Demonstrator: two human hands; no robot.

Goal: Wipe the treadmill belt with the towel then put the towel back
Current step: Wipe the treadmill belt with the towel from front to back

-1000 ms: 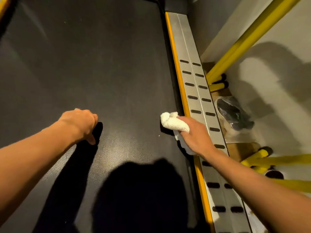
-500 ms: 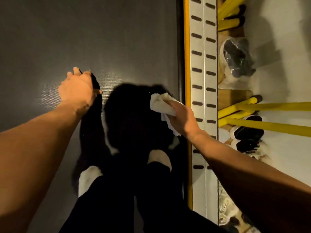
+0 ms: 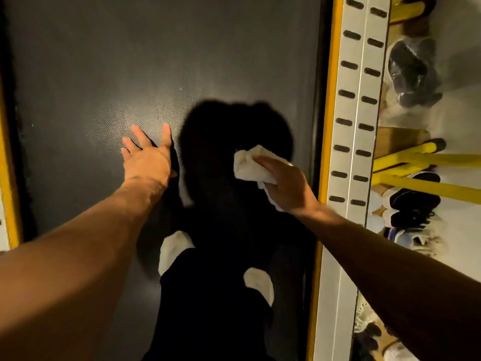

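The dark textured treadmill belt [image 3: 130, 61] fills most of the view. My right hand [image 3: 286, 186] grips a bunched white towel [image 3: 247, 165] and holds it down on the belt near its right edge. My left hand [image 3: 147, 157] lies flat on the belt to the left of the towel, fingers spread and straight. My knees in dark trousers and my white socks [image 3: 174, 248] rest on the belt below the hands. My own shadow darkens the belt around the towel.
A yellow strip [image 3: 329, 126] and a pale slotted side rail [image 3: 356, 152] run along the belt's right edge. Beyond it are yellow bars [image 3: 426, 162], a bagged dark shoe [image 3: 411, 74] and more shoes [image 3: 411, 209] on the floor. Another yellow strip [image 3: 7, 204] borders the left.
My right hand has slid the towel left, away from the side rail. My left hand has uncurled from a fist to a flat, spread palm. The view has tilted further down.
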